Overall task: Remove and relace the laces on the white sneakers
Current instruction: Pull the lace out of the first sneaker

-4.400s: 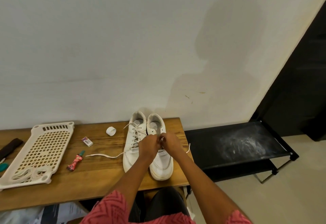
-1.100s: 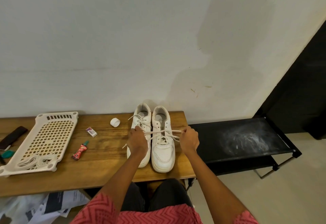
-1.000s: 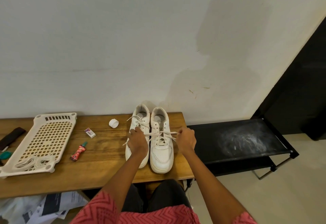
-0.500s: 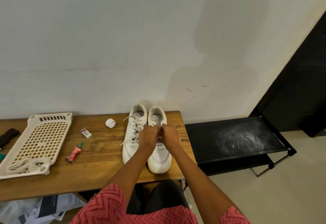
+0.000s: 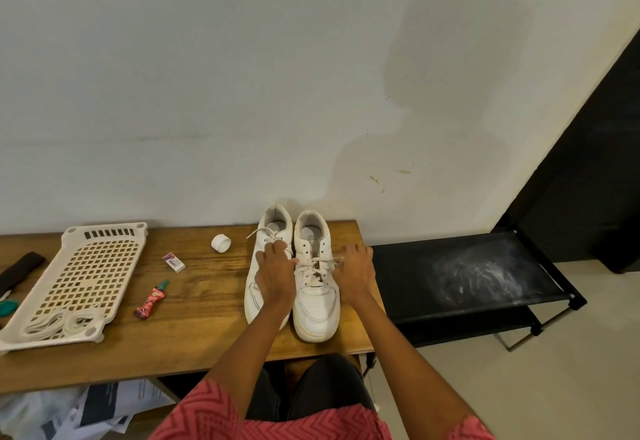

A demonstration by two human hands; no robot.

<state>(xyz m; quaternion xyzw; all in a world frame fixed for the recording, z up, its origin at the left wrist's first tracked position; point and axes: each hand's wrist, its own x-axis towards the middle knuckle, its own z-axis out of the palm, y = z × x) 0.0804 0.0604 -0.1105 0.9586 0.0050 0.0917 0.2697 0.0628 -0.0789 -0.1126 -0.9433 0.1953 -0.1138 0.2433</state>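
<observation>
Two white sneakers stand side by side on the wooden table (image 5: 194, 322), toes toward me. The left sneaker (image 5: 268, 228) is laced, and my left hand (image 5: 275, 275) lies over its middle. The right sneaker (image 5: 316, 304) has a white lace (image 5: 317, 262) through its lower eyelets only; the upper eyelets are bare. That lace stretches sideways between my hands. My left hand pinches one end at the thumb, and my right hand (image 5: 356, 273), just right of the shoe, holds the other end.
A white perforated tray (image 5: 100, 266) at the left holds coiled white laces (image 5: 55, 322). A white roll (image 5: 221, 243), an eraser (image 5: 174, 262) and a red tube (image 5: 152, 299) lie between the tray and the shoes. A black rack (image 5: 467, 277) adjoins the table's right edge.
Half a second ago both hands met over the right sneaker's tongue. They have since moved apart, drawing the lace ends out to either side.
</observation>
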